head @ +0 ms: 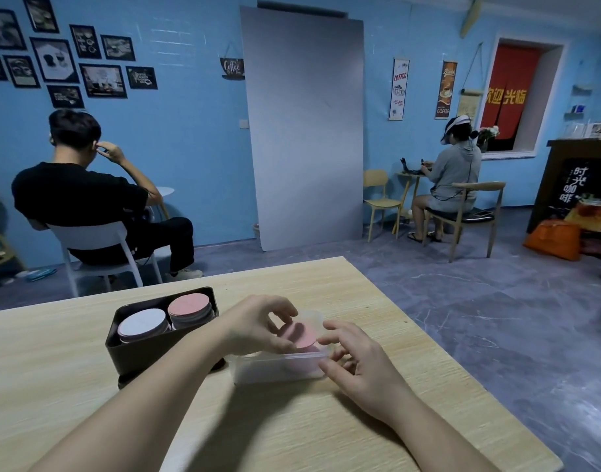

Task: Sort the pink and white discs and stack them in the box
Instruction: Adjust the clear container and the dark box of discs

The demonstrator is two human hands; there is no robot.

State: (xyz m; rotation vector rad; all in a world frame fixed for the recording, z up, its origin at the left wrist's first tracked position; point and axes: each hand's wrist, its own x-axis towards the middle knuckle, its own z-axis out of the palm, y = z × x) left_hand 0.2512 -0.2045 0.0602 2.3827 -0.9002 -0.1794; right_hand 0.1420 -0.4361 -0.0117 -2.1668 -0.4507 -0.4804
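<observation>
Pinching one pink disc (304, 335) in the left hand (258, 325), just above the clear tub (278, 367). Hovering the right hand (357, 362) at the tub's near corner, fingers loosely spread, gripping nothing. Showing bare table (275, 420) between both forearms, its edge running close beyond the right hand. Sitting left of the left hand: one black box (135, 356), holding two stacks, one white stack (142, 327) and one pink stack (190, 306). Showing more pink inside the tub, count unclear.

Matt pale wood-grain table (88, 362), translucent plastic tub (278, 367)

place: café | evid: coffee signs (399, 88), bar counter (556, 172), chairs (382, 202)
</observation>
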